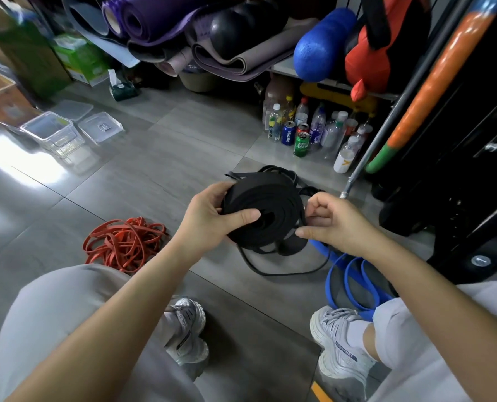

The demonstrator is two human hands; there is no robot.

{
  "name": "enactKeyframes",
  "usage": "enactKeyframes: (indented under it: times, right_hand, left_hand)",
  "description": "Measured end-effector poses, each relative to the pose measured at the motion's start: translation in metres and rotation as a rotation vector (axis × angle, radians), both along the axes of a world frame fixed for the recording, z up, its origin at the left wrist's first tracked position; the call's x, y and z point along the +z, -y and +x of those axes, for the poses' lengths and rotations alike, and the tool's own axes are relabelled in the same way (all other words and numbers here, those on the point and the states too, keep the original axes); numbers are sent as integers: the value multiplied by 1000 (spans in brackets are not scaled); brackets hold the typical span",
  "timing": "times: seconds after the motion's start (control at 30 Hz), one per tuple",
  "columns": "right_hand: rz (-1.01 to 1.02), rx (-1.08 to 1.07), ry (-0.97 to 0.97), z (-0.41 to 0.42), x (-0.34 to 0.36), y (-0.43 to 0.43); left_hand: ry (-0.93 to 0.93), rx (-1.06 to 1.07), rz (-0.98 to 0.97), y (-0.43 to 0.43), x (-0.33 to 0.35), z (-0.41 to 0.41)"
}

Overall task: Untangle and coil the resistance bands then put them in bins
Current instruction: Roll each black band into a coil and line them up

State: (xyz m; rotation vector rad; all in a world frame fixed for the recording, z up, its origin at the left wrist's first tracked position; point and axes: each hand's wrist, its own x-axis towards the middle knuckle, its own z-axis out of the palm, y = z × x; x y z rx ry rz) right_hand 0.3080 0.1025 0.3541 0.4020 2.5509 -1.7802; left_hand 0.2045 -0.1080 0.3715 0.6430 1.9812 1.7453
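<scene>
Black rubber band (263, 210), mostly wound into a flat coil, sits between my hands above the floor. My left hand (212, 216) grips it, thumb pressed across the face. My right hand (334, 221) has its fingers curled, pinching the outer wrap at the coil's edge. I'd keep that thumb clamped so the turns can't spring loose, and feed the trailing tail in flat. Clear bins (53, 134) wait well apart, far left.

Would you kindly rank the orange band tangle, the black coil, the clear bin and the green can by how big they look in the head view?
1. The orange band tangle and the black coil: about alike; the coil is held nearer the camera, so no ranking.
2. The clear bin.
3. The green can.
</scene>
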Motion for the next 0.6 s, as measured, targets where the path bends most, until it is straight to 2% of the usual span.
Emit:
enactKeyframes:
  times: [0.2, 0.4, 0.6]
  right_hand:
    - [-309, -76, -86, -2, 4, 10]
    - [-329, -123, -89, -11, 4, 20]
    - [-470, -202, -180, -26, 11, 26]
  left_hand:
    - [217, 73, 152, 5, 2, -4]
    - [327, 113, 181, 2, -6, -3]
    - [448, 97, 247, 3, -9, -3]
